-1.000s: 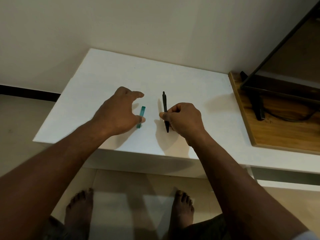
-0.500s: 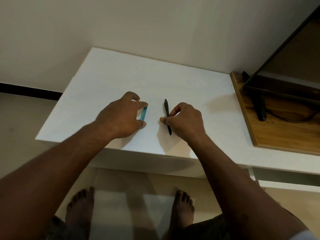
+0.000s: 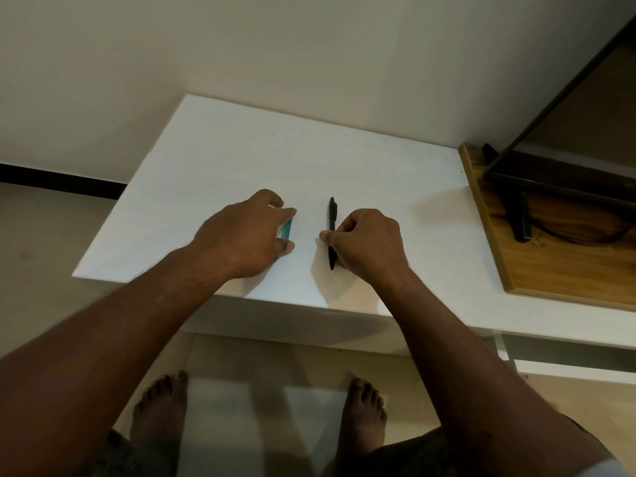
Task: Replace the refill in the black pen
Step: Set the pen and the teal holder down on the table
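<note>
Right hand (image 3: pixel 368 244) fingers pinch the pen (image 3: pixel 332 232); left hand (image 3: pixel 246 235) fingers close on the teal piece (image 3: pixel 286 229); lift both level.

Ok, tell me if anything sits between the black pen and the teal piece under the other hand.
Nothing visible does. Only bare white table lies between the black pen, pinched by the right hand, and the teal piece under the left hand.

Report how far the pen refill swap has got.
Done: nothing that shows; the black pen looks whole and unopened. In hand: the right hand pinches the pen at its middle on the white table, and the left hand closes on a small teal piece. Left: opening the pen, swapping the refill, reassembling.
</note>
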